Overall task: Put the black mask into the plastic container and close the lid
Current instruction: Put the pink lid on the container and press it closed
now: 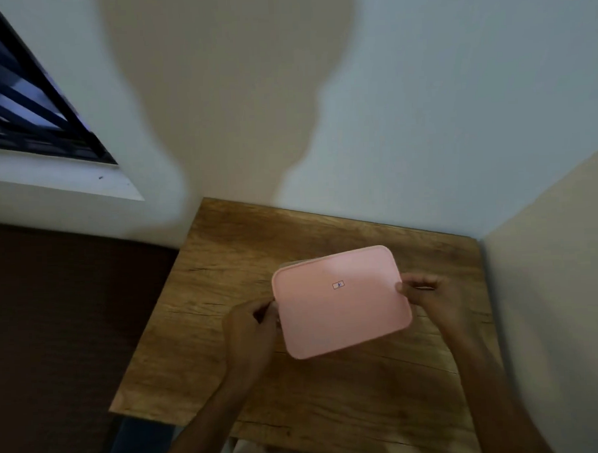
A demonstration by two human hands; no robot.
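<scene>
Both hands pinch the pink lid (pixel 342 301) by its short edges: the left hand (pixel 252 326) has its fingers curled against the lid's left edge, and the right hand (pixel 427 294) has its fingertips closed on the right edge, thumb on top. The lid sits slightly right of the frame's centre, turned a little so that its far right corner points toward the upper right, and a small rectangular label (pixel 338 285) marks its upper face. Under the lid's far left corner a pale sliver shows (probably the rim of the plastic container, though too little of it is visible to be sure), and whether the lid is seated or only held over the container cannot be told. The black mask is not visible anywhere; the lid covers whatever lies beneath it. Below the hands spreads a wooden table (pixel 227 332) with strong grain, filling the lower middle of the frame and pushed into a corner of pale walls (pixel 457 116). A large soft shadow (pixel 230 102) falls on the wall in the upper middle. In the upper left a dark window (pixel 21 101) sits above a white sill (pixel 59 182), and a dark brown surface (pixel 62 322) fills the lower left.
</scene>
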